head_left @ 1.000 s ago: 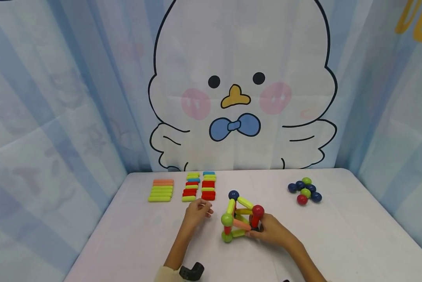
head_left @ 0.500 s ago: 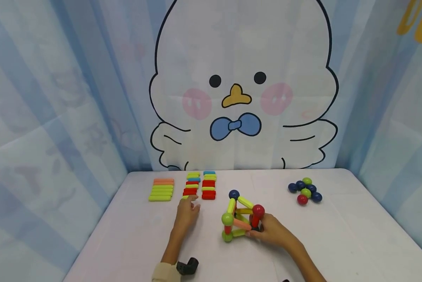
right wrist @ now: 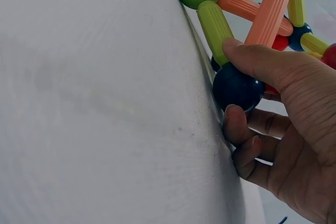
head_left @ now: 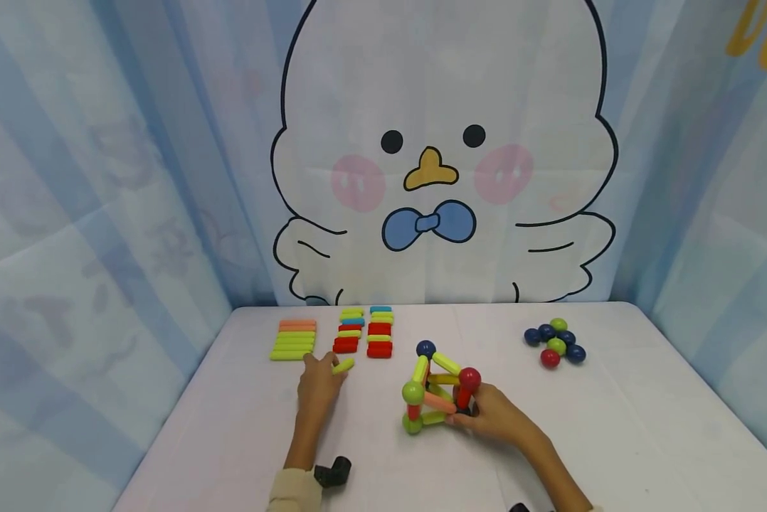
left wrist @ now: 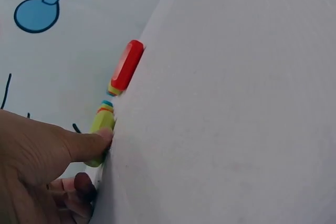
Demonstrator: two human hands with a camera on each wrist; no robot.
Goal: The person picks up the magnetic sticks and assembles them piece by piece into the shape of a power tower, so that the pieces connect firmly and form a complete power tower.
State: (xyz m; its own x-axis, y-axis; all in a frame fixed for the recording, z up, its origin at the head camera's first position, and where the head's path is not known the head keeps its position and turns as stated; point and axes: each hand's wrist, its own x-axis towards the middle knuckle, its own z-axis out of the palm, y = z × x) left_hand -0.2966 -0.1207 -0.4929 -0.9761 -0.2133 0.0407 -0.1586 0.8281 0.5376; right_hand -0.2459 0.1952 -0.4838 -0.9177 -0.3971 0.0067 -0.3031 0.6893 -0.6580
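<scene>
My left hand (head_left: 319, 385) pinches a short yellow-green rod (head_left: 343, 366) between thumb and fingers, just in front of the middle column of rods. In the left wrist view the thumb lies along that rod, with a red rod (left wrist: 127, 66) beyond it. My right hand (head_left: 495, 414) holds the lower right corner of a frame built of balls and rods (head_left: 439, 402). In the right wrist view its thumb presses where a yellow-green rod (right wrist: 214, 30) meets a dark blue ball (right wrist: 238, 87), with fingers curled below. The frame stands on the table, topped by blue, green and red balls.
Longer yellow-green and orange rods (head_left: 292, 343) lie stacked in a row at the left. Two columns of short rods, the middle (head_left: 346, 341) and right (head_left: 380, 338), lie beside them. Several loose balls (head_left: 556, 345) sit at the back right. A printed curtain hangs behind the table (head_left: 627, 419).
My left hand has moved left to the middle column and taken the nearest yellow-green rod, drawing it out of line toward me. The right hand and the frame have stayed put.
</scene>
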